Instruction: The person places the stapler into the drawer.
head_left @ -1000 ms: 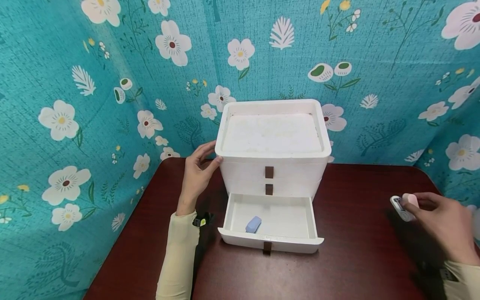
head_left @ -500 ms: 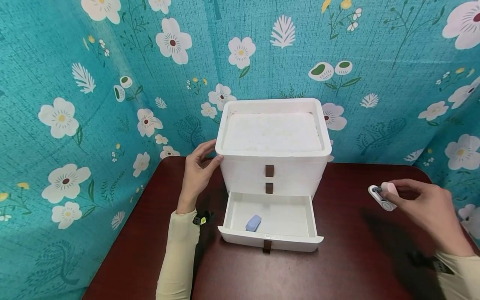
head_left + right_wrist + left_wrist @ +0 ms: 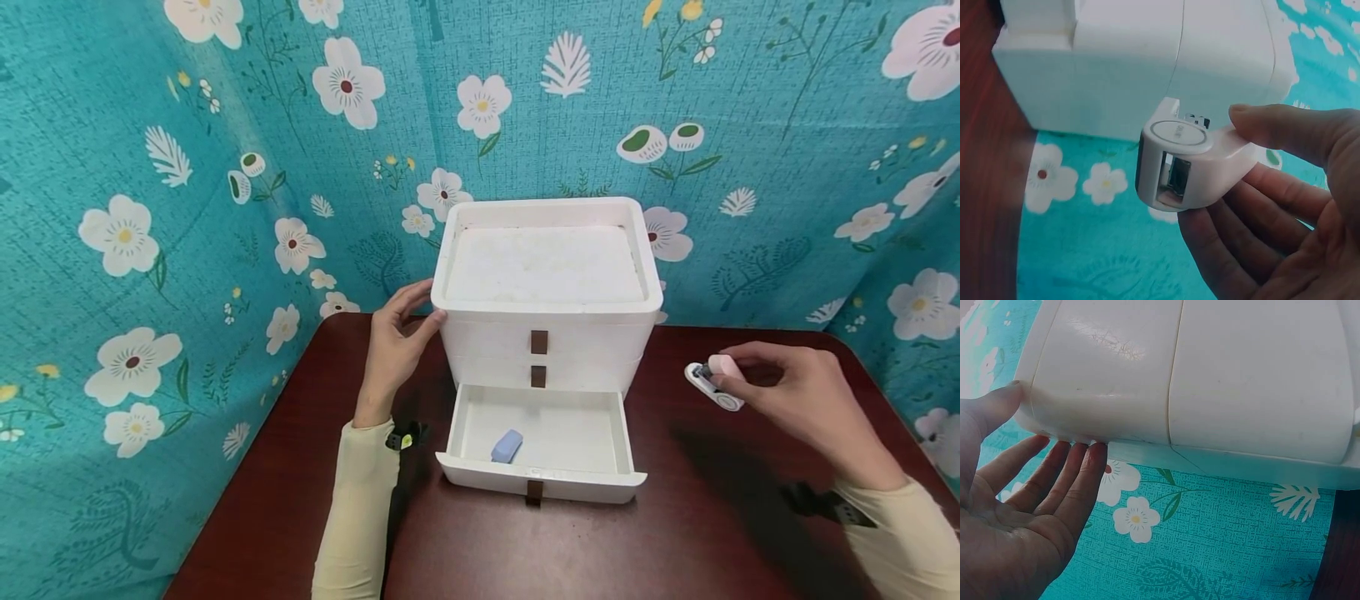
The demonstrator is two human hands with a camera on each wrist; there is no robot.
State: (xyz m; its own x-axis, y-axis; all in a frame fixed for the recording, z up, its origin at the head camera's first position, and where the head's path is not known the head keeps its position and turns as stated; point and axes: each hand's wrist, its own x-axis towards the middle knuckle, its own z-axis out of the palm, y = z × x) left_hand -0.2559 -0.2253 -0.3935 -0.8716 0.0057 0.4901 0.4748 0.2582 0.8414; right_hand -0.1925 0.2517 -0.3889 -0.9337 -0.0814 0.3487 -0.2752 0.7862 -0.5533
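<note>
My left hand touches the upper left front corner of a white drawer unit, its fingers straight. In the left wrist view the fingertips rest along the unit's edge. The right hand pinches a small white and pale pink stapler between thumb and fingers, over the table right of the unit. Its metal part shows between the parted arms. The lowest drawer is pulled out, and a small lilac-blue object lies in its left front part.
The unit stands on a dark red-brown table. Its top is a shallow tray with a raised rim. Two upper drawers with brown tabs are closed. A teal flowered cloth hangs behind and at both sides.
The right hand has carried the stapler leftward and slightly back, closer to the drawer unit. The left hand, the drawer and the blue object have kept their places.
</note>
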